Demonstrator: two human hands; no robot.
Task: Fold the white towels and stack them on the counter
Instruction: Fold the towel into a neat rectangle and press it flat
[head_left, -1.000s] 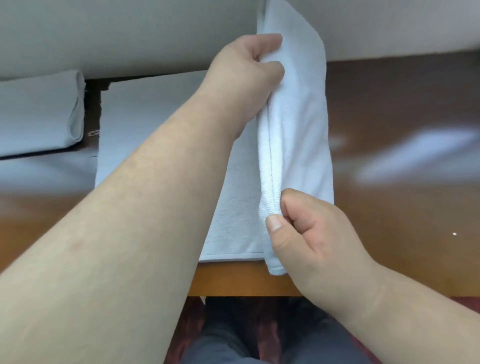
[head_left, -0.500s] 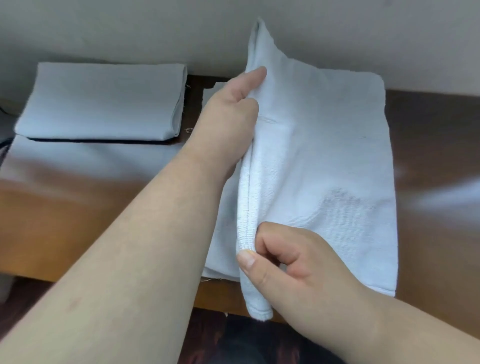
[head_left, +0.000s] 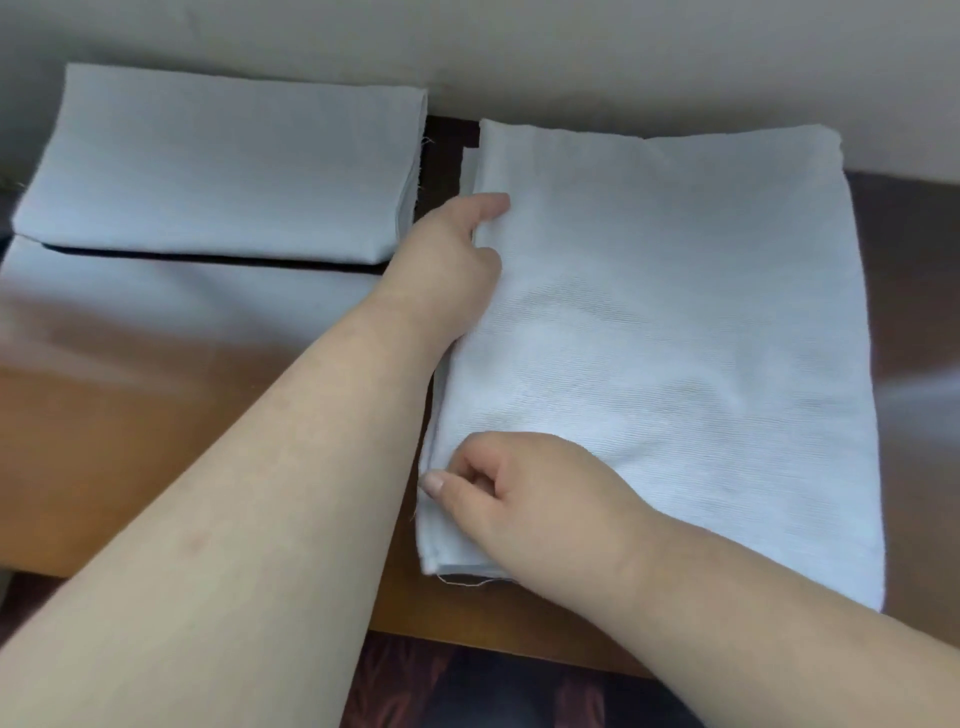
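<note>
A white towel (head_left: 675, 338) lies folded in half and flat on the wooden counter (head_left: 156, 441), its doubled open edge on the left. My left hand (head_left: 447, 265) pinches that edge near the far corner, with the thumb on top and the fingers tucked under the cloth. At the near left corner, my right hand (head_left: 514, 493) has curled fingers that pinch the same edge, with the thumb along it. A second white towel (head_left: 223, 166), folded into a thick rectangle, sits at the back left against the wall.
The counter's front edge (head_left: 467, 639) runs just below the towel's near end, with dark patterned floor beneath. A pale wall (head_left: 519, 52) closes off the back. Bare wood shows at the left front and along the right side.
Both hands swung the raised half of the towel over and down to the left. It now lies flat on the lower half, where before it stood upright.
</note>
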